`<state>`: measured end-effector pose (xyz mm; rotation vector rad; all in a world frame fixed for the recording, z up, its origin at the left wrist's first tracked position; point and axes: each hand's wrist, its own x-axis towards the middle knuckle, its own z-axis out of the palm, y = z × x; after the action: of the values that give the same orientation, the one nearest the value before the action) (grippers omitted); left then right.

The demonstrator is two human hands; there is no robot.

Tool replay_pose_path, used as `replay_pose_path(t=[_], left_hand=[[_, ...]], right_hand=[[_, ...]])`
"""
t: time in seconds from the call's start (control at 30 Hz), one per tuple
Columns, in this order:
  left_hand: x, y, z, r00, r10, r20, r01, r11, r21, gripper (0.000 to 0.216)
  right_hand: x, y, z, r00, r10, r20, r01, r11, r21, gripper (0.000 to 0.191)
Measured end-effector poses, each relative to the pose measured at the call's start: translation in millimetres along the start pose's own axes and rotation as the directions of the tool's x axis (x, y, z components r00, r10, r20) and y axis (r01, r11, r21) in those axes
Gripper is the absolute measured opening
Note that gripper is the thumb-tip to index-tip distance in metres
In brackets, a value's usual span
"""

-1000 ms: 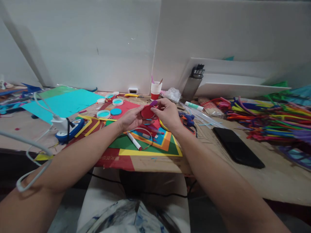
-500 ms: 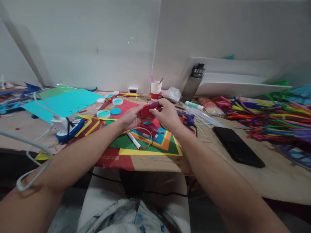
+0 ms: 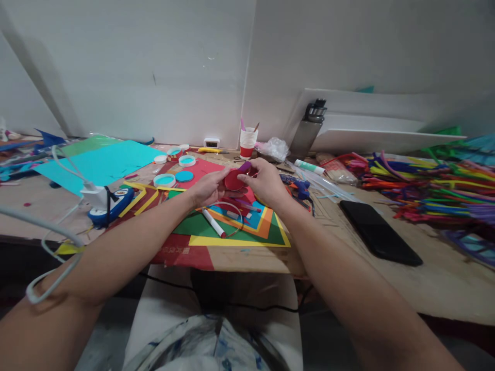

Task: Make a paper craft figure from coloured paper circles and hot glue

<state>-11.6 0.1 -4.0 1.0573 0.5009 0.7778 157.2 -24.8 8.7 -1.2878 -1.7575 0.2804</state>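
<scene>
My left hand (image 3: pixel 207 188) and my right hand (image 3: pixel 263 181) meet above the coloured paper stack (image 3: pixel 235 226), both gripping a small red paper disc (image 3: pixel 233 180). The left fingers curl under the disc's left edge. The right thumb and forefinger pinch its right edge, with a purple piece (image 3: pixel 244 166) at the fingertips. Just below the hands, a white marker (image 3: pixel 214 223) and a thin wire ring (image 3: pixel 232 219) lie on the stack.
White lids with blue discs (image 3: pixel 164 180) sit left of the hands, beyond them a cyan sheet (image 3: pixel 100 162). A paper cup (image 3: pixel 247 142) and metal bottle (image 3: pixel 307 133) stand at the back. A black phone (image 3: pixel 377 232), blue glue gun (image 3: pixel 299 189) and pipe cleaners (image 3: pixel 425 193) lie right.
The hands with the red disc have dropped slightly toward the table and the disc has tilted a little; otherwise nothing moved.
</scene>
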Motion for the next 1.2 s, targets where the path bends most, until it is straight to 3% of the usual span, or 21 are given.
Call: replay_pose_path(t=[0.27, 0.7, 0.9, 1.0, 1.1, 1.2], left_hand=[[-1, -1, 1, 0.996, 0.085, -0.004, -0.084, 0.996, 0.037, 0.036], [-1, 3, 7, 0.994, 0.076, -0.084, -0.076, 0.997, 0.005, 0.037], [4, 6, -2, 0.974, 0.079, -0.213, -0.084, 0.996, -0.012, 0.033], [9, 6, -7, 0.931, 0.105, -0.349, -0.115, 0.993, -0.008, 0.030], [12, 8, -12, 0.881, 0.126, -0.455, -0.151, 0.988, -0.019, 0.031], [13, 10, -16, 0.887, 0.117, -0.446, -0.143, 0.989, -0.025, 0.039]], right_hand=[[2, -4, -5, 0.999, 0.039, 0.024, -0.041, 0.997, 0.069, 0.007], [3, -4, -7, 1.000, 0.009, 0.014, -0.010, 0.997, 0.072, 0.011], [4, -5, -8, 0.998, 0.069, 0.001, -0.068, 0.979, 0.193, 0.014], [6, -1, -9, 0.992, 0.116, 0.056, -0.127, 0.959, 0.255, 0.012], [7, 9, -9, 0.982, 0.149, 0.116, -0.165, 0.977, 0.134, 0.011], [7, 19, -6, 0.954, 0.205, 0.219, -0.216, 0.976, 0.029, 0.017]])
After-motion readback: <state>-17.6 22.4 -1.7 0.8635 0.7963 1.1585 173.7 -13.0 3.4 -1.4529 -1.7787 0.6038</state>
